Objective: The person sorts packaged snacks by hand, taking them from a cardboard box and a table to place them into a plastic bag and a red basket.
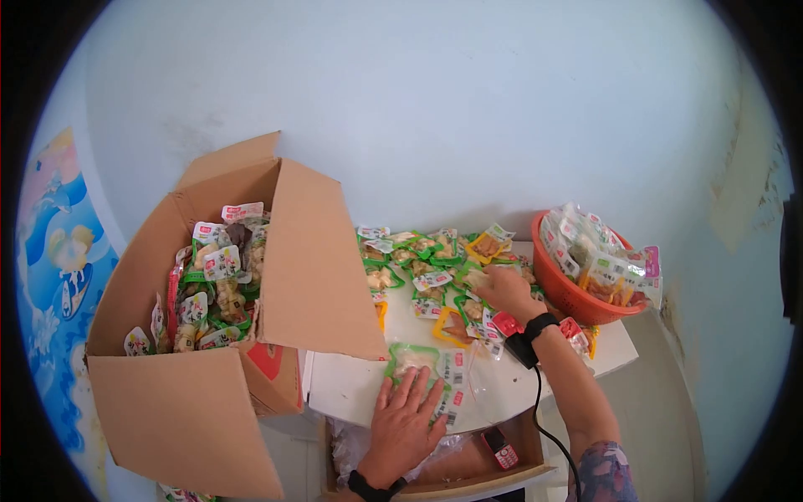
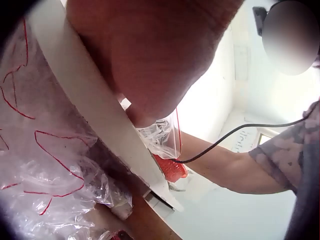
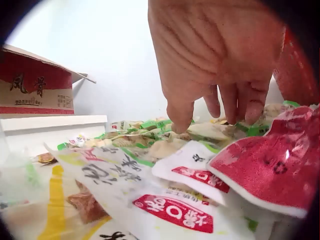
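Observation:
My left hand [image 1: 406, 422] lies flat on a green-edged snack packet [image 1: 414, 358] inside a clear plastic bag [image 1: 477, 389], near the table's front edge. In the left wrist view that hand [image 2: 150, 55] fills the top, its fingertips hidden. Over the heap of vacuum-sealed snack packets [image 1: 431, 280], my right hand [image 1: 512, 293] reaches down. Its thumb and fingers point downward, spread apart, with fingertips touching a pale packet [image 3: 212, 131] in the right wrist view. Green-edged and yellow-edged packets lie around it, with a red one [image 3: 270, 160] close to the camera.
An open cardboard box [image 1: 322, 259] of packets stands at the left, its flap over the table. An orange-red basket [image 1: 560, 289] heaped with packets is at the right. Below the table [image 1: 343, 389], a pulled-out drawer [image 1: 481, 473] holds plastic bags and a red phone [image 1: 502, 452]. A black cable [image 1: 556, 439] hangs by the right arm.

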`<action>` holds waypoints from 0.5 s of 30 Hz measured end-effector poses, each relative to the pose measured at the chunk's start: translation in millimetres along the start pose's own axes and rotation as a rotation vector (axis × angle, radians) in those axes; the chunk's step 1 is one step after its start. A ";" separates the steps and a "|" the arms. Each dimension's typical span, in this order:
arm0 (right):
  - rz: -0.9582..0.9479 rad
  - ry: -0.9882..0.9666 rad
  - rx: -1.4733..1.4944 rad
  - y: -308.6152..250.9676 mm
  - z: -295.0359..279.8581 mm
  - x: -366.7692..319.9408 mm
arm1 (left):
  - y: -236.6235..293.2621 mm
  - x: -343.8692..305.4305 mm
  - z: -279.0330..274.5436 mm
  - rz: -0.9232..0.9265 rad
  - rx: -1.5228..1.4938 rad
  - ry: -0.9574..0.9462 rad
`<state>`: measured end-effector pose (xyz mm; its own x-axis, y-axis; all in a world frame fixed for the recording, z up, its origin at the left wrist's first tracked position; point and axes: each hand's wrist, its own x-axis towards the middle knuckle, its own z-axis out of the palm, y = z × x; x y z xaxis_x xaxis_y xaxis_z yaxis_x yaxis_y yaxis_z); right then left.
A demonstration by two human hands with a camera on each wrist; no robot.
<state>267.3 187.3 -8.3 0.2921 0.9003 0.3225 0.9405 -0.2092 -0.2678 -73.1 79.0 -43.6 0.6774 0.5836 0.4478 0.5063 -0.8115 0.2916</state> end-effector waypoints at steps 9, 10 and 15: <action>-0.088 -0.081 -0.212 -2.0 17.6 6.6 | -1.4 1.0 -0.5 -0.008 -0.017 -0.012; -0.097 -0.083 -0.213 -2.4 17.6 7.4 | -1.3 1.3 -0.4 -0.008 -0.015 -0.015; -0.008 0.173 0.172 -6.3 4.4 -8.7 | -1.5 -0.5 2.7 -0.011 -0.016 -0.017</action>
<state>258.0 182.5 -13.4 0.3237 0.8200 0.4720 0.9039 -0.1206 -0.4104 -72.7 80.0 -46.6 0.6808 0.5925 0.4306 0.5049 -0.8055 0.3102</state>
